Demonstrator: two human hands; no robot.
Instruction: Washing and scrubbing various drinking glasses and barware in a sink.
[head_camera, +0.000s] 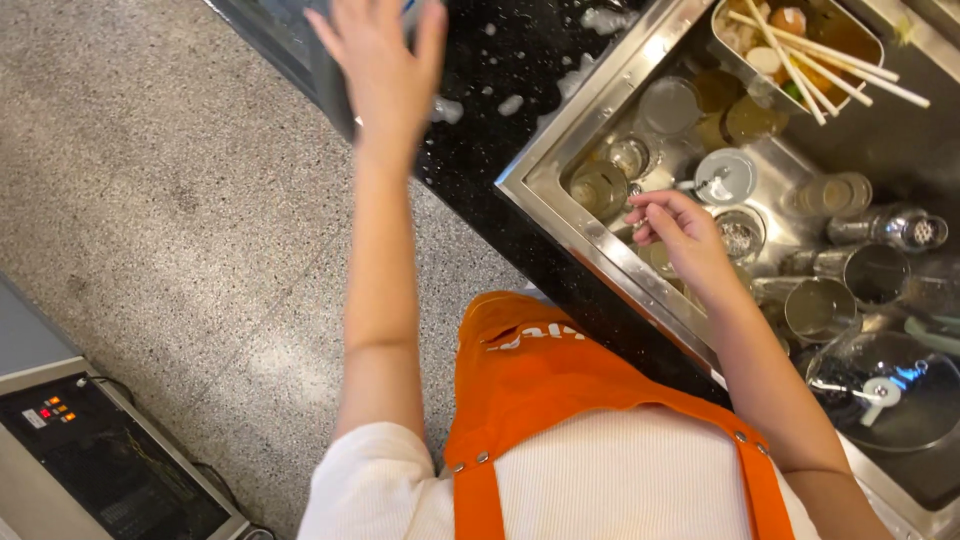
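Observation:
My left hand (385, 70) reaches far forward with its fingers spread, resting against a dark grey tray-like object (325, 75) at the edge of the black counter (500, 70). It grips nothing. My right hand (680, 235) hovers over the near-left part of the steel sink (560, 135), fingers loosely curled just above several clear drinking glasses (605, 185). Nothing shows between its fingers. I wear an orange apron (530, 370) over a white top.
The sink also holds a metal tub (865, 35) with chopsticks and food scraps, a round strainer, tipped glasses, and a glass lid (890, 390) at the lower right. Foam blobs dot the counter. A grey machine with a control panel (60, 415) stands on the speckled floor.

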